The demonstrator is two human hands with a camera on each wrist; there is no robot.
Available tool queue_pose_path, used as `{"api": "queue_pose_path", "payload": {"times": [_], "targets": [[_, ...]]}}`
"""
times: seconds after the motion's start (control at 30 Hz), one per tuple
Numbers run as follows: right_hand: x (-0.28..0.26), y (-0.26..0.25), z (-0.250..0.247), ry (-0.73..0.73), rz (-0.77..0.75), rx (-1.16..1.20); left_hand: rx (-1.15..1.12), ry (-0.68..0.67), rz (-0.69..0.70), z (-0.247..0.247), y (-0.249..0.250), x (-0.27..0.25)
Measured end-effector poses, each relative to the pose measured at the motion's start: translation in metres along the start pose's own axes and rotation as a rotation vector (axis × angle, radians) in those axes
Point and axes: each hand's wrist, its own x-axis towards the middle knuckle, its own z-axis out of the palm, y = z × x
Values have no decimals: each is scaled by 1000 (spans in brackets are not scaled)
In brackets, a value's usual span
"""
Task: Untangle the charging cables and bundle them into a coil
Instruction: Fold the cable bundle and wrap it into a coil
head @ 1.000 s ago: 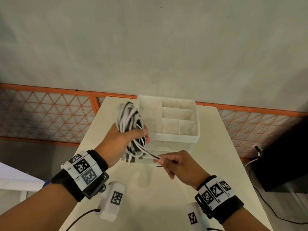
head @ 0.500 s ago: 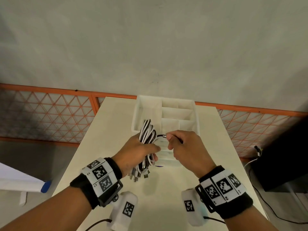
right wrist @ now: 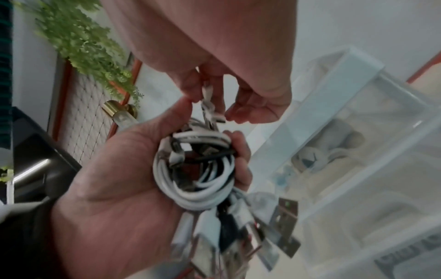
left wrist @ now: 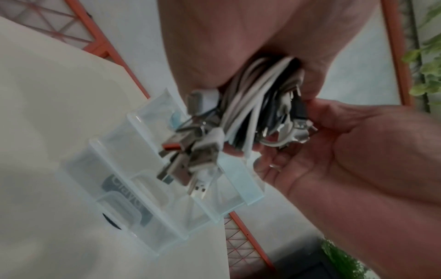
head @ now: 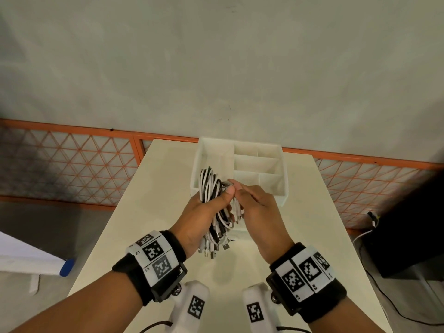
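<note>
My left hand (head: 197, 217) is wrapped around the coil of charging cables (head: 211, 188), black and white strands mixed, held up over the table (head: 153, 188) just near of the clear divided organizer (head: 262, 164). USB plugs (head: 211, 248) hang loose out the near end of my fist. My right hand (head: 254, 207) is at the right side of the bundle, fingertips pinching one connector end (right wrist: 210, 107) near the top.

Risks, my read:
- Loops only held by left grip; if I ease it to tuck this end, coil springs open.
- Loose plugs dangling can snag each other or the organizer rim, re-tangling.
- Pulling the pinched end too hard drags an inner loop out and wrecks the coil.
</note>
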Motion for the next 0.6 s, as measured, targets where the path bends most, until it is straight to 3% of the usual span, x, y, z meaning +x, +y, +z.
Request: {"api": "queue_pose_path", "payload": {"times": [0.17,0.37,0.53,0.6], "targets": [[1,-7,-17,-147,36,-31,-26,-28,-7,-6,-1,0],[5,-4,-19,-117,56,204,-114,-190,-58,-3,0,1],[3,3,-9,-12,-36,53,-139,-154,-67,-2,0,0],[6,0,-11,-32,-42,39,-147,-177,-75,-3,2,-2]]}}
